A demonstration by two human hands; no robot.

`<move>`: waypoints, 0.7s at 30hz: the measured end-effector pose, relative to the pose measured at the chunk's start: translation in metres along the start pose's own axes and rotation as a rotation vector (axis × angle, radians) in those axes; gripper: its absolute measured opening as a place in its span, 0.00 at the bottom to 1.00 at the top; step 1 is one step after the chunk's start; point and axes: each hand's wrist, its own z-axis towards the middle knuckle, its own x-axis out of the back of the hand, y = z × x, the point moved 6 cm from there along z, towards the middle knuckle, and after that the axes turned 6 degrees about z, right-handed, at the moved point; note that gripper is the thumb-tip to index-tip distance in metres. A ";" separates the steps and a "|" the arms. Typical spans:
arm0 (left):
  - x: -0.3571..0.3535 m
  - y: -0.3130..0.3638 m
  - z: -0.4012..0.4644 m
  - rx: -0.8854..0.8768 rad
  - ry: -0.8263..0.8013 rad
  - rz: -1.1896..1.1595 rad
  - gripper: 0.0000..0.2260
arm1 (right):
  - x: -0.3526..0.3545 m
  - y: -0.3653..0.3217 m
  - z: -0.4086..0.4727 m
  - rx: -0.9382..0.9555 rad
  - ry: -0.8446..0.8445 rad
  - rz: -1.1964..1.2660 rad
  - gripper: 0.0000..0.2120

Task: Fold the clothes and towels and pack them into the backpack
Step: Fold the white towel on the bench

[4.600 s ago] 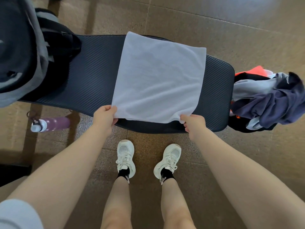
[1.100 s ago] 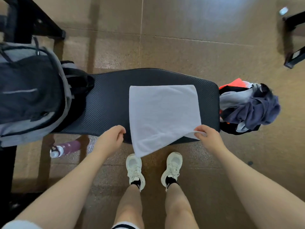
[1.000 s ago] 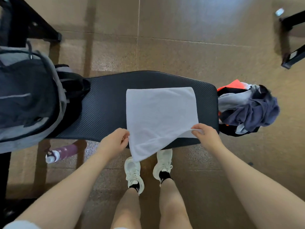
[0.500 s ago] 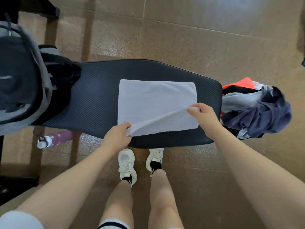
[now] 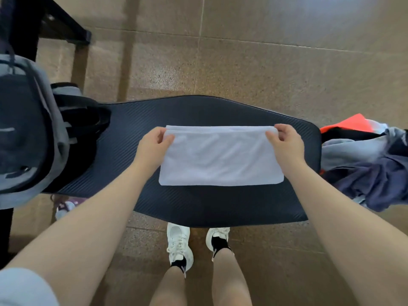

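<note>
place: gym, likely | padded black bench with ribbed vinyl | speckled brown tile floor | black metal equipment frame upper left | water bottle on floor under bench

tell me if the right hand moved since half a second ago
Yes. The right hand carried the towel corner from the bench's near side to the far edge, completing the fold.

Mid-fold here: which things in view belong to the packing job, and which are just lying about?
Job:
- white towel, pinched at its far corners by left hand and right hand
- backpack
- clothes pile

Lying about:
- water bottle on floor
- black bench, work surface only
</note>
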 end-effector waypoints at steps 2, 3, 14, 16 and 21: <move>-0.003 -0.002 0.005 -0.005 0.023 0.027 0.06 | -0.003 0.006 0.005 0.007 -0.031 -0.099 0.12; -0.002 -0.001 0.008 -0.019 0.045 0.039 0.06 | -0.002 0.006 0.008 0.018 -0.028 -0.123 0.09; -0.003 0.011 0.035 -0.096 0.175 0.240 0.06 | -0.009 -0.009 0.026 0.011 0.025 -0.336 0.11; -0.003 0.016 0.033 -0.153 0.261 0.382 0.10 | -0.012 -0.015 0.020 0.113 0.109 -0.566 0.16; -0.051 0.043 0.017 -0.695 0.179 0.591 0.17 | -0.076 -0.039 -0.021 0.634 -0.029 -0.682 0.25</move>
